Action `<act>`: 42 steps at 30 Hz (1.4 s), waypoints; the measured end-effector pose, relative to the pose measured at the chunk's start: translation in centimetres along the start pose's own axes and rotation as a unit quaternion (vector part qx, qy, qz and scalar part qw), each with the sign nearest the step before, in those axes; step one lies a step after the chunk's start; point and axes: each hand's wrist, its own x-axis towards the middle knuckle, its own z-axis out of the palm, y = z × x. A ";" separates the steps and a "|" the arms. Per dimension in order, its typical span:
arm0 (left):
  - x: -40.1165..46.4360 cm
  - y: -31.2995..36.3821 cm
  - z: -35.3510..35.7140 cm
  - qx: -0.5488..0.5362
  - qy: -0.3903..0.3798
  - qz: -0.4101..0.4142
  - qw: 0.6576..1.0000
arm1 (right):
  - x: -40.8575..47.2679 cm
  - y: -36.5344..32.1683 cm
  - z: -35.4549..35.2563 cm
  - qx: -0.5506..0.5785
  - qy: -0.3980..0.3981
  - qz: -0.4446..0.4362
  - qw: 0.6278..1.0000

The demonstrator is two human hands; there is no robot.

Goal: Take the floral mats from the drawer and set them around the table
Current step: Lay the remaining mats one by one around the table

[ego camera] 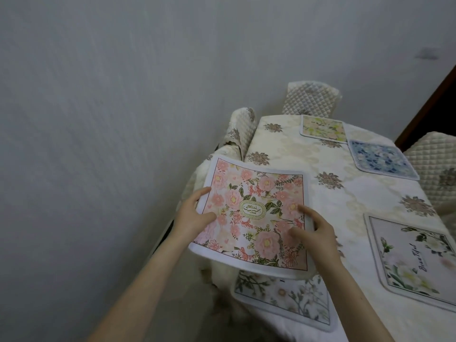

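Observation:
A pink floral mat (pixel 256 213) with a green oval label hangs above the table's left edge, held in both hands. My left hand (pixel 192 215) grips its left border, thumb on top. My right hand (pixel 313 233) grips its right side, fingers spread on the print. Four other floral mats lie on the cream tablecloth (pixel 345 193): a green-yellow one (pixel 323 129) at the far end, a blue one (pixel 382 159) beside it, a white one with script (pixel 414 260) at the right, and a pale leafy one (pixel 286 297) partly under the pink mat.
Quilted chairs stand around the table: one at the far end (pixel 311 97), one at the left corner (pixel 239 129), one at the right (pixel 434 159). A pale wall (pixel 111 119) runs close along the left. A dark door frame (pixel 429 107) shows at the upper right.

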 end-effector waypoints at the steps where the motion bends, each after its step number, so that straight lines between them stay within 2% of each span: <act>1: 0.0 -0.2 -1.6 -0.003 -0.001 -0.001 1.000 | -0.7 -0.3 1.5 0.002 0.003 0.001 1.000; 6: 0.3 -1.3 -8.5 0.005 -0.013 -0.017 1.000 | -2.9 -1.4 8.3 0.006 0.009 0.008 1.000; 12: 3.0 -2.7 -13.3 -0.016 -0.025 -0.031 0.999 | -2.5 -2.7 13.4 0.005 0.016 0.017 1.000; 25: 18.7 -2.9 -18.3 -0.011 -0.024 -0.049 0.998 | 9.9 -4.9 22.8 0.055 0.049 0.050 0.996; 31: 26.2 -1.4 -19.2 0.023 -0.032 -0.037 0.999 | 15.5 -6.9 25.3 0.070 0.065 0.056 0.994; 42: 38.1 -0.5 -16.1 0.018 -0.107 -0.025 0.994 | 23.0 -8.0 26.5 0.079 0.137 0.089 0.983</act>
